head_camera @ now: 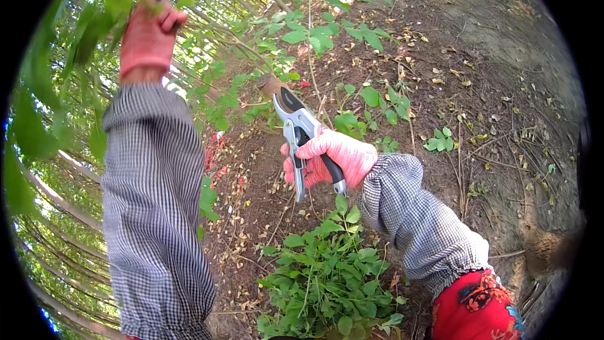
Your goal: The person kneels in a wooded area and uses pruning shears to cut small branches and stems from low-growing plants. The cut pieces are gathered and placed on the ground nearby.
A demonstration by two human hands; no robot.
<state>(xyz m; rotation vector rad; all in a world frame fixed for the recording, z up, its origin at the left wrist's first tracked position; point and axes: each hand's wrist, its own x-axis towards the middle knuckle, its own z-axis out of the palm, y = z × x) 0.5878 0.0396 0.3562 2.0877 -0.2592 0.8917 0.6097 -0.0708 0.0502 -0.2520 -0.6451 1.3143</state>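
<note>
My right hand, in a pink knit work glove, grips a pair of bypass pruning shears. Their dark blade and silver hook point up and left, parted from each other, and no stem is visible between them. Raised at the upper left is my left hand, also in a pink glove, with its fingers bent. Blurred green leaves hang beside and partly over it; whether a stem lies in those fingers is hidden. Below the shears, a heap of leafy green cuttings lies on the ground.
A thin upright stem with green leaves rises beyond the shears. A cut stump or branch end shows behind the blade. Slim tree trunks line the left side. Dry leaves and twigs litter the brown soil. Red scraps lie near my left sleeve.
</note>
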